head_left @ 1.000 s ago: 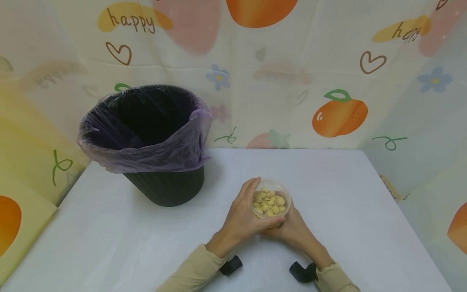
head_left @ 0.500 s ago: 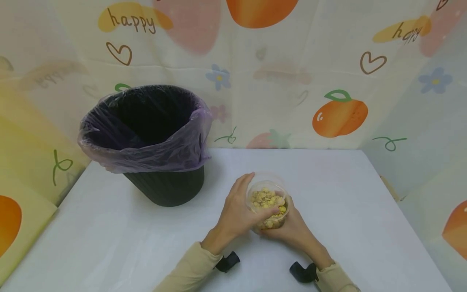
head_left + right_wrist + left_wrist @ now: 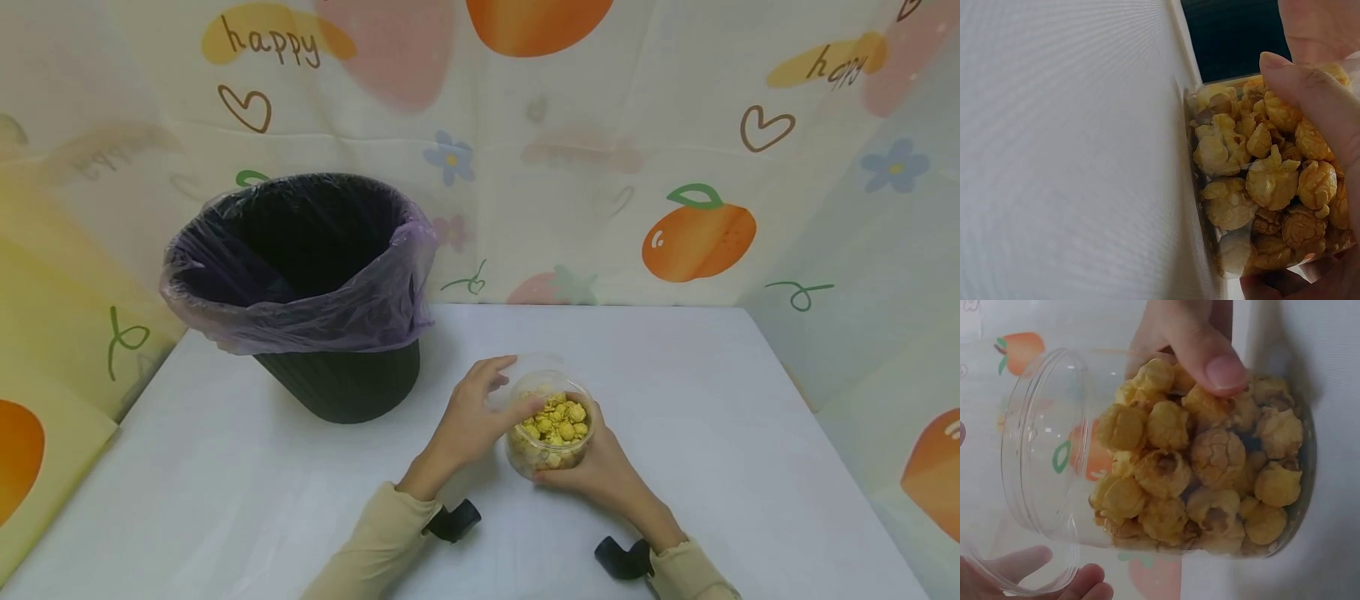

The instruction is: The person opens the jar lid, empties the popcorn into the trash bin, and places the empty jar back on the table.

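Observation:
A clear round jar [image 3: 525,457] of yellow popcorn [image 3: 562,421] stands near the table's middle. My right hand [image 3: 600,465] grips its lower side, thumb and fingers around the wall. The right wrist view shows that thumb [image 3: 1307,90] against the jar, popcorn [image 3: 1272,181] pressed behind the wall. At the jar's upper left, my left hand [image 3: 468,417] pinches a transparent lid [image 3: 1065,565] by its edge. The lid is off the jar's mouth and tilted, faint in the head view. In the left wrist view the jar's rim [image 3: 1029,444] is uncovered, and popcorn [image 3: 1166,478] fills the lower part.
At the back left stands a dark bin [image 3: 352,387] lined with a purple plastic bag [image 3: 322,321], its mouth open. A white table [image 3: 675,375] lies under everything. Fruit-patterned cloth [image 3: 585,167] hangs behind and along the sides.
My left hand has moved from the jar's top toward the left, taking the clear lid off with it. The jar has tipped slightly and settled lower, while my right hand keeps its grip.

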Available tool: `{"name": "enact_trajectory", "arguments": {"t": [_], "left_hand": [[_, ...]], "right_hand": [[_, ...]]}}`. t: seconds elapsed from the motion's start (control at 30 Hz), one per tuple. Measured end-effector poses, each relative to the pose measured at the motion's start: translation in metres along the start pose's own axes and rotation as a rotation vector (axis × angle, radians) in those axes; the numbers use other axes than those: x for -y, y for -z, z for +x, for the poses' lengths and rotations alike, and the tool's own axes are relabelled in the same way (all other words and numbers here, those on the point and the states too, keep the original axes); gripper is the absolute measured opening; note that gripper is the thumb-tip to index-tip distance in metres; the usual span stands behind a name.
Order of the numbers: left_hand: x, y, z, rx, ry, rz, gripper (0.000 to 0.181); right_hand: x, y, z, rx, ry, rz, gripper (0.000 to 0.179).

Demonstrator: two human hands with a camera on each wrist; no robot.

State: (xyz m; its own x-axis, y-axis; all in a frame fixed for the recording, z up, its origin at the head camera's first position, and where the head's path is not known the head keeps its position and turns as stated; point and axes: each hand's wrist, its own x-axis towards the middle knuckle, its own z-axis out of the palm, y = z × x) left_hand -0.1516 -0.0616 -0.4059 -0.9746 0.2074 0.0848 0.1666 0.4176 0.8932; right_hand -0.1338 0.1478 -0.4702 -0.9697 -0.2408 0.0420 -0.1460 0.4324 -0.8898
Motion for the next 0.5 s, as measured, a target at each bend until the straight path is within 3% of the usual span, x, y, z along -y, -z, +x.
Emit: {"name": "enact_trajectory", "arguments": {"t": [0.17, 0.5], "left_hand": [[0.005, 0.005, 0.004, 0.031, 0.047, -0.046, 0.069], [0.016, 0.019, 0.015, 0.000, 0.073, -0.085, 0.056]], "right_hand": [[0.001, 0.000, 0.000, 0.003, -0.006, 0.010, 0.115], [0.002, 0.001, 0.001, -0.004, -0.038, 0.010, 0.117]]}}
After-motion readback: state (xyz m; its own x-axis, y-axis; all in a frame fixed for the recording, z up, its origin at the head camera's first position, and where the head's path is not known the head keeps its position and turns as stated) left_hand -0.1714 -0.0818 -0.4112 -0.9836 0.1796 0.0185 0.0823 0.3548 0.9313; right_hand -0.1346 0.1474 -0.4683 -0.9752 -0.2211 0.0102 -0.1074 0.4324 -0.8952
